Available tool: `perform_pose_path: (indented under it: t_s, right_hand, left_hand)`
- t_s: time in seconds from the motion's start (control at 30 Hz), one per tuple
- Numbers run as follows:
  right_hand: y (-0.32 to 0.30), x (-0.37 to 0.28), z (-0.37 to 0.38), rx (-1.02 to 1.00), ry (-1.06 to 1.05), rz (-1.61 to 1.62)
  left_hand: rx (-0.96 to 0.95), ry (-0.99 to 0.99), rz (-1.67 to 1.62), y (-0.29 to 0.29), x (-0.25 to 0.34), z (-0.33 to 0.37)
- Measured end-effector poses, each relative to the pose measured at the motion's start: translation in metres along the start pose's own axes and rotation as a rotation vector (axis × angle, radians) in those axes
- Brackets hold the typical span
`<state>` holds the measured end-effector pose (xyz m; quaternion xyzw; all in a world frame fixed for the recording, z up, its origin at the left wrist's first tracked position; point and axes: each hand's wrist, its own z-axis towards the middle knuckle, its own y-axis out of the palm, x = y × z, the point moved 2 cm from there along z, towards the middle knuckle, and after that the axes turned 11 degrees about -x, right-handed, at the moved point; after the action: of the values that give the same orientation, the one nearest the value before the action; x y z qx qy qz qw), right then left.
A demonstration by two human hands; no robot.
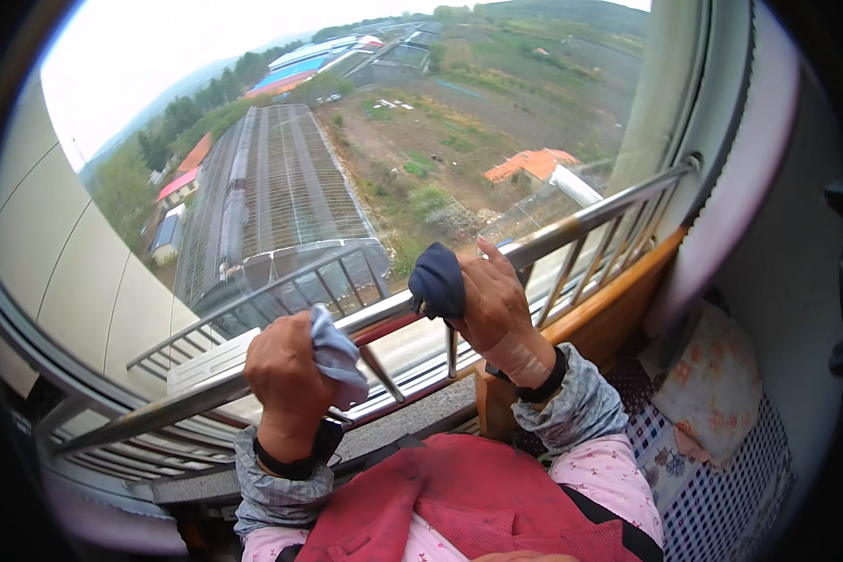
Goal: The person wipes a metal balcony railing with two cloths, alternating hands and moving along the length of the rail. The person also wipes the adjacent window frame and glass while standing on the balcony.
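From where I stand, I see both hands out at the window, over the metal rail point(581, 228) that slants across the frame. The left hand point(279, 370), left of centre, has its fingers curled around a light cloth point(338, 358), pale blue and bunched, which pokes out on the hand's right side. The right hand point(498, 302), just right of centre and a little higher, grips a dark cloth point(439, 281), navy and wadded, bulging out to its left. Both cloths overlap the rail in my view; I can't tell how firmly either one presses on it. The two hands are apart, with a stretch of rail between them.

Each wrist wears a black band, below grey cuffs and pink sleeves. A red apron point(421, 492) fills the bottom middle. A wooden ledge point(618, 276) runs below the rail toward the right, and at lower right a flowered cushion point(717, 379) lies on checked fabric point(712, 501).

Beyond the glass, a second railing point(281, 292) stands behind a white box point(214, 361), left of centre. Past it, a long grey roof point(295, 178) stretches toward the upper left, with fields and an orange roof point(531, 165) at upper right.
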<state>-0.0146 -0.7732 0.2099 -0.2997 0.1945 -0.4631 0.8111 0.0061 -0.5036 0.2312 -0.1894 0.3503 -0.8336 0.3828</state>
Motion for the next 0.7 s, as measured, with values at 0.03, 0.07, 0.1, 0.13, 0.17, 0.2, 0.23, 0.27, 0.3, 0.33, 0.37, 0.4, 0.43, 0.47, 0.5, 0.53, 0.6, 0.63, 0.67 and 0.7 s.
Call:
perform_pose_path:
  t_s: [0.03, 0.07, 0.1, 0.13, 0.17, 0.2, 0.23, 0.27, 0.3, 0.33, 0.37, 0.4, 0.43, 0.47, 0.5, 0.53, 0.6, 0.63, 0.67, 0.7]
  right_hand:
    - [-0.001, 0.017, -0.002, -0.044, 0.011, -0.046]
    - [-0.007, 0.042, -0.008, 0.012, 0.021, -0.075]
    - [-0.012, 0.068, -0.015, 0.018, 0.084, -0.120]
    - [-0.020, 0.099, -0.029, 0.081, 0.208, -0.083]
    - [-0.028, 0.131, -0.041, 0.128, 0.324, -0.195]
    - [-0.038, 0.171, -0.053, 0.121, 0.553, -0.063]
    - [-0.051, 0.205, -0.065, 0.140, 0.642, -0.092]
    - [-0.064, 0.238, -0.075, 0.198, 0.688, 0.237]
    - [-0.071, 0.263, -0.077, 0.271, 0.450, 0.242]
    - [-0.080, 0.283, -0.088, 0.254, 0.506, 0.042]
    - [-0.087, 0.309, -0.089, 0.183, 0.575, 0.028]
    - [-0.093, 0.330, -0.091, 0.209, 0.633, 0.042]
    - [-0.098, 0.346, -0.092, 0.237, 0.680, 0.057]
    - [-0.103, 0.358, -0.096, 0.239, 0.776, 0.039]
    - [-0.106, 0.366, -0.098, 0.247, 0.914, 0.033]
    - [-0.105, 0.364, -0.096, 0.362, 0.735, 0.099]
    - [-0.098, 0.349, -0.093, 0.357, 0.669, -0.002]
    - [-0.094, 0.337, -0.091, 0.353, 0.725, -0.028]
    - [-0.087, 0.317, -0.090, 0.333, 0.679, -0.061]
    - [-0.077, 0.293, -0.091, 0.307, 0.704, -0.074]
  left_hand:
    - [-0.026, -0.058, 0.029, 0.003, 0.004, 0.004]
    - [0.027, -0.040, 0.076, 0.005, 0.005, 0.008]
    - [0.045, -0.026, 0.104, 0.004, 0.004, 0.008]
    - [0.049, -0.029, 0.095, 0.005, 0.004, 0.007]
    - [0.062, -0.023, 0.113, 0.005, 0.003, 0.005]
    - [0.045, -0.048, 0.110, 0.006, 0.001, 0.003]
    - [0.063, -0.041, 0.130, 0.008, 0.000, 0.002]
    - [0.072, -0.065, 0.130, 0.009, -0.002, 0.000]
    - [0.082, -0.085, 0.142, 0.011, -0.004, -0.002]
    - [0.098, -0.089, 0.127, 0.012, -0.005, -0.003]
    - [0.096, -0.095, 0.131, 0.013, -0.006, -0.003]
    - [0.093, -0.100, 0.136, 0.013, -0.007, -0.004]
    - [0.104, -0.102, 0.136, 0.013, -0.009, -0.005]
    - [0.108, -0.070, 0.151, 0.013, -0.009, -0.005]
    - [0.096, -0.073, 0.153, 0.013, -0.010, -0.006]
    - [0.102, -0.068, 0.150, 0.014, -0.011, -0.007]
    - [0.089, -0.080, 0.137, 0.013, -0.013, -0.010]
    - [0.072, -0.093, 0.126, 0.014, -0.013, -0.010]
    - [0.058, -0.104, 0.114, 0.014, -0.014, -0.010]
    - [0.064, -0.103, 0.123, 0.014, -0.014, -0.010]
